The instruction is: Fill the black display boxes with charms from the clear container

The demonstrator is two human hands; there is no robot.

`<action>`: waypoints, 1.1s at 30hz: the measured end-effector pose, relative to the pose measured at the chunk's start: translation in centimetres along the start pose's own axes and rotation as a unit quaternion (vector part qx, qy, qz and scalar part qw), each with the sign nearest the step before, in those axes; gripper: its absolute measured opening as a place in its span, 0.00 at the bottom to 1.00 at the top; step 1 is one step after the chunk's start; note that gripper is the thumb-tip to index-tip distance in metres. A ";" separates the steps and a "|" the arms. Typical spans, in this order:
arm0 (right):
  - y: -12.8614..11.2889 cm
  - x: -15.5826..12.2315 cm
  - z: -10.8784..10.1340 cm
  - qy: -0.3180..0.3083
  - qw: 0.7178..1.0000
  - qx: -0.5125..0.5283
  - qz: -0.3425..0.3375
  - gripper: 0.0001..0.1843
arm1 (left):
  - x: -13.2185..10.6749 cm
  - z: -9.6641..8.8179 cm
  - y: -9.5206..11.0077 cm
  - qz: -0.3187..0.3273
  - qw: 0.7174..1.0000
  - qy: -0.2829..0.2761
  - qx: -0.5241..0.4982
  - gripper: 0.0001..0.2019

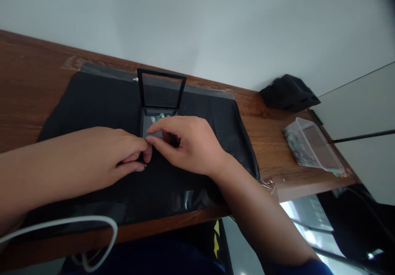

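A shallow black case [142,121] lies on the black mat with its framed, see-through lid [162,91] standing up at the back. Several small pale and green pieces [160,116] rest inside near its rear wall. My right hand [191,143] arches over the case's front right part. Its thumb and index tips are slightly apart, with nothing visible between them, beside the left knuckles. In front of the case's left corner, my left hand [123,155] has curled fingers, thumb close to the index finger. Anything small in that grasp is too tiny to make out.
The black mat [92,98] is taped to a wooden table [265,131] against a pale wall. To the right stand a clear plastic tub [308,145] of small pieces and a black angular object [290,93]. A white cable [77,219] loops at the front left.
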State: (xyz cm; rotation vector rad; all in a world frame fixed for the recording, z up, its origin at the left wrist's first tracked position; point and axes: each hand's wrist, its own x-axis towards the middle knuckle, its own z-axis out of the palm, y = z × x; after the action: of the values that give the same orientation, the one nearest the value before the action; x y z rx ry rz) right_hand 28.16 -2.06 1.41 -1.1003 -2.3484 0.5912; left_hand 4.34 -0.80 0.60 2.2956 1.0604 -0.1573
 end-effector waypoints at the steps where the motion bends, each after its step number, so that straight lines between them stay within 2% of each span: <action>1: 0.0 0.0 0.0 0.002 1.000 0.000 -0.002 0.09 | 0.0 0.0 0.1 0.000 1.000 -0.010 0.000 0.12; 3: 0.1 0.0 0.0 0.004 1.000 0.001 -0.007 0.09 | -0.1 0.0 0.2 0.003 1.000 -0.023 -0.002 0.13; 12: -0.1 0.0 0.0 -0.019 1.000 -0.012 -0.006 0.09 | -0.9 1.0 0.4 0.009 1.000 0.000 0.008 0.15; 17: 0.0 0.0 0.0 -0.016 1.000 -0.006 -0.011 0.09 | -1.0 0.6 0.9 -0.021 0.999 0.031 0.007 0.14; 20: 0.0 0.0 -0.1 -0.022 1.000 -0.009 -0.006 0.09 | -0.7 0.6 0.6 -0.006 1.000 0.024 0.002 0.11; 25: -0.1 0.0 -0.1 -0.030 0.999 -0.009 -0.012 0.09 | -0.7 1.0 0.0 0.006 1.000 0.029 0.011 0.14; 30: -0.1 -0.1 -0.1 -0.029 0.999 0.003 -0.035 0.09 | -0.9 0.8 0.1 0.009 1.000 -0.006 0.015 0.15; 33: -0.2 -0.1 -0.1 -0.040 0.999 0.000 -0.024 0.10 | -0.9 0.8 -0.1 0.012 1.000 -0.002 0.011 0.15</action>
State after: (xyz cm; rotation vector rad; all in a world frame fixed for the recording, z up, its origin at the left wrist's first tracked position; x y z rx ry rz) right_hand 28.16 -2.21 1.63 -1.0361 -2.4363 0.6285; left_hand 3.80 -1.78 0.22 2.3263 1.0338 -0.1645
